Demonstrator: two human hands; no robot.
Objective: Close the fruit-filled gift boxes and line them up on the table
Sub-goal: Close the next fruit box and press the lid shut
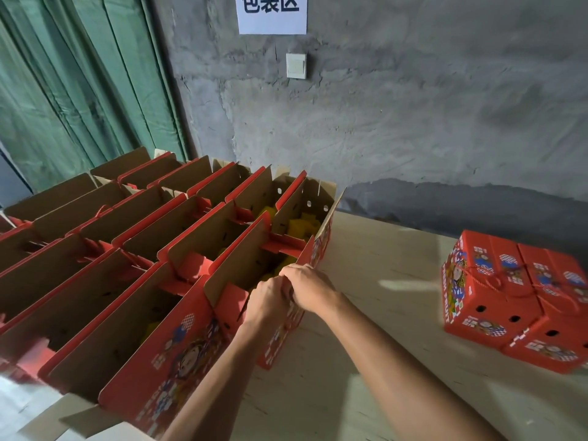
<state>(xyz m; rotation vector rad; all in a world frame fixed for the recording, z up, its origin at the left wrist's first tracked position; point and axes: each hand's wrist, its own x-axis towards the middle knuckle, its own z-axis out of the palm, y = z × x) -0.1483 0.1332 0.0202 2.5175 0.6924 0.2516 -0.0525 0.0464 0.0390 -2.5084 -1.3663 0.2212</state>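
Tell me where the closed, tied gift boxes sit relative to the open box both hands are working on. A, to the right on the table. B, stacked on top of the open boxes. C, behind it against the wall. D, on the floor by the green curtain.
A: the closed gift boxes, tied with red cord, sit on the table to the right of the open box, where the left hand and right hand meet at its right edge.

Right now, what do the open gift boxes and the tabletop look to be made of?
Open gift boxes: likely corrugated cardboard, with raw brown matte inner flaps and red printed outer faces. Tabletop: looks like pale unfinished plywood or board with faint grain streaks; the exact type is unclear.
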